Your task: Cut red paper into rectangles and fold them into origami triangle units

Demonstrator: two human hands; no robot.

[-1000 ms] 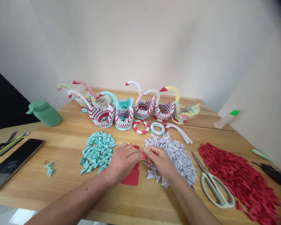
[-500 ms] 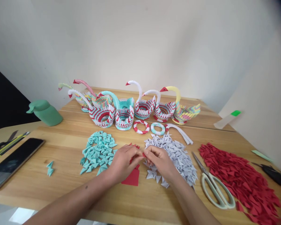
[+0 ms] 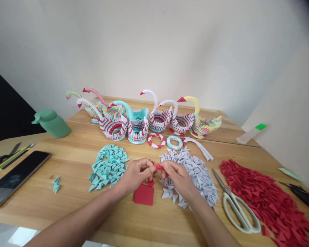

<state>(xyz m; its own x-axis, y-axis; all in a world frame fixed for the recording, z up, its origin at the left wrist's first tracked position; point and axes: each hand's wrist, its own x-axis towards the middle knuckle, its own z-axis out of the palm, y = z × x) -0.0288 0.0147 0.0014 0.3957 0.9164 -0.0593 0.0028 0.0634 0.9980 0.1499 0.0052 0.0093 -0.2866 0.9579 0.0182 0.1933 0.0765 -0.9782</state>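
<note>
A small folded piece of red paper (image 3: 159, 167) is pinched between my two hands above the table. My left hand (image 3: 139, 174) grips its left end with curled fingers. On the other end, my right hand (image 3: 177, 172) closes thumb and forefinger. Flat red paper sheets (image 3: 143, 195) lie just below my left hand, and a few red folded pieces show partly behind it. A heap of teal folded paper triangles (image 3: 108, 166) is left of my hands. The pale grey paper triangles (image 3: 202, 178) spread behind and beside my right hand.
Several paper swans (image 3: 137, 130) stand at the back. Two paper rings (image 3: 156, 140) and a white swan neck (image 3: 199, 148) lie before them. Scissors (image 3: 237, 206) and a red triangle heap (image 3: 267, 199) are right; a phone (image 3: 18, 178) and green bottle (image 3: 53, 123) left.
My fingers have shifted on the red paper, and more of it shows between them. My left hand has opened its curl slightly. The view has shifted a little.
</note>
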